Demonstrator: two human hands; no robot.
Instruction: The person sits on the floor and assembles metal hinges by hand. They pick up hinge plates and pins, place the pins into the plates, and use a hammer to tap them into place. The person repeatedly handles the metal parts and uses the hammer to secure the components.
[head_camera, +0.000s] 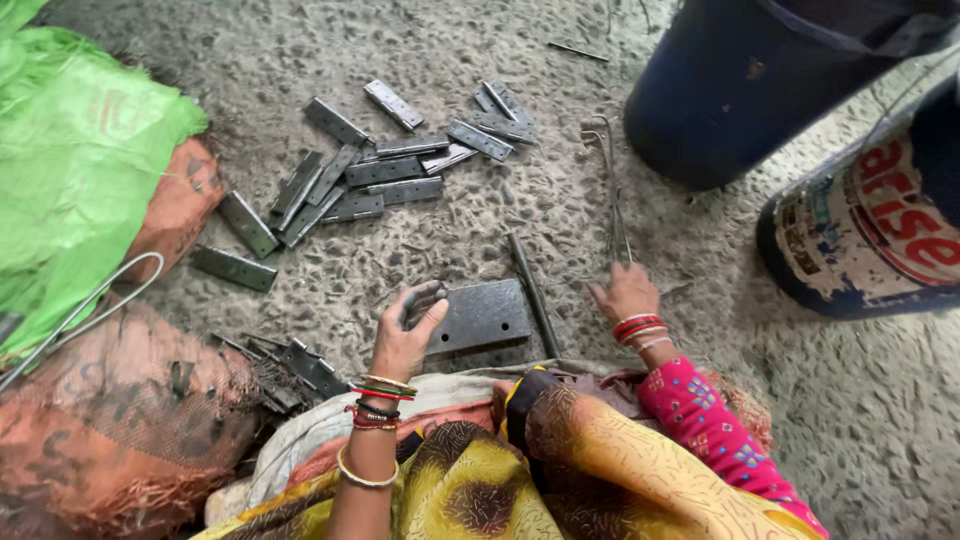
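My left hand (408, 328) rests on the left edge of a flat dark metal plate (482, 314) lying on the rough concrete floor (300, 60), fingers curled over its corner. My right hand (624, 292) reaches out to the right of the plate, its fingertips on thin wire pins (612, 200) that lie on the floor. A dark metal rod (533, 293) lies between the two hands, along the plate's right side. Both wrists carry bangles.
Several grey hinge leaves (370, 170) are scattered on the floor beyond the plate. More hinge parts (290, 368) are piled by my left knee. A green sack (70, 150) and orange mesh sacks (110, 420) lie left. A blue drum (740, 80) and a printed bucket (870, 230) stand right.
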